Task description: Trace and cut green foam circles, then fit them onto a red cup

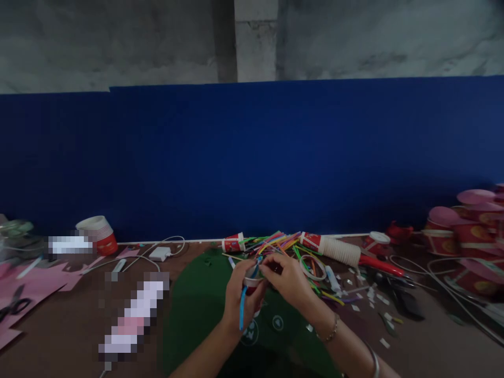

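Observation:
Near the middle of the table, my left hand (235,294) is wrapped round a small red and white paper cup (253,282), with its opening facing up. A blue strip (242,310) hangs down over the cup's near side. My right hand (281,274) is at the cup's rim, thumb and fingers pinched on a short blue piece (256,269) that stands up there. Both hands are above a dark green round mat (197,310). Just behind them lies a loose pile of coloured pipe cleaners (275,241).
Stacked cups (340,251) lie on their side behind right, near a red-handled tool (381,265) and white scraps. Pink-topped red cups (443,236) crowd the far right. At left are upright stacked cups (98,236), a white charger (160,254), pink paper (35,283) and scissors (16,305).

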Action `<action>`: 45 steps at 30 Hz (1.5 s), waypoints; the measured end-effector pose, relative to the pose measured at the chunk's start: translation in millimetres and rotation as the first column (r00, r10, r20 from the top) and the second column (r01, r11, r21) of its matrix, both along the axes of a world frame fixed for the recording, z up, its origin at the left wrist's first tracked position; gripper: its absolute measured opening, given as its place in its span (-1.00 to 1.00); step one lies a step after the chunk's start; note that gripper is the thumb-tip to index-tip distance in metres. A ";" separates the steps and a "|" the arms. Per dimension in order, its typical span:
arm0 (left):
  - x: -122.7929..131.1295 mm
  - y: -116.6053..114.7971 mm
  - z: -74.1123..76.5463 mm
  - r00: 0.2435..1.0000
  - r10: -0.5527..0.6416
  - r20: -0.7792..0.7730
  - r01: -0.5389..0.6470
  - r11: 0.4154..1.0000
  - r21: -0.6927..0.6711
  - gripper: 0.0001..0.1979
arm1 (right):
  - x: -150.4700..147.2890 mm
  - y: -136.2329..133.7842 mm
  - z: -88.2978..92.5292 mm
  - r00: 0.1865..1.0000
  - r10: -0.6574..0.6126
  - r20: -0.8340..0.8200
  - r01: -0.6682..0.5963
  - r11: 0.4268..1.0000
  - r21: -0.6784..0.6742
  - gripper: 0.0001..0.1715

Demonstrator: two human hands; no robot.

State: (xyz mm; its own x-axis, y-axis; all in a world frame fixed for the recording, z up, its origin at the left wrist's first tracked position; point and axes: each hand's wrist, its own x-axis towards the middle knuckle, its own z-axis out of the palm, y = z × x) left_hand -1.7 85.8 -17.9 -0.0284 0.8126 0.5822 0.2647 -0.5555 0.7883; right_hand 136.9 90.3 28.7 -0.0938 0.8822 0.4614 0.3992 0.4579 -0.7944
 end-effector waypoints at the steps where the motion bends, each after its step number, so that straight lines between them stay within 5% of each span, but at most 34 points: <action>1: -1.3 -0.3 1.2 0.998 0.012 -0.054 -0.009 0.998 0.056 -0.65 | -1.6 -2.4 0.1 0.999 -0.016 0.031 0.015 1.000 0.018 -0.89; 5: -6.8 -1.5 3.6 0.976 0.050 -0.211 0.000 0.974 0.228 -0.65 | -5.7 -8.3 -1.1 0.983 -0.127 0.133 0.117 0.990 0.080 -0.88; 13: -4.2 -7.4 10.0 0.961 0.140 -0.240 -0.067 0.955 0.290 -0.64 | -6.5 -10.8 -1.3 0.975 -0.134 0.179 0.119 0.988 0.094 -0.83; 30: -4.0 -4.7 -3.6 0.928 0.202 -0.313 -0.117 0.955 0.272 -0.59 | -5.2 -8.7 -1.4 0.988 -0.063 0.138 0.066 0.998 -0.014 -0.80; 45: -6.9 -4.6 -4.1 0.913 0.181 -0.364 -0.075 0.955 0.286 -0.59 | -7.3 -6.2 -5.9 0.980 -0.128 0.150 0.122 0.991 0.050 -0.80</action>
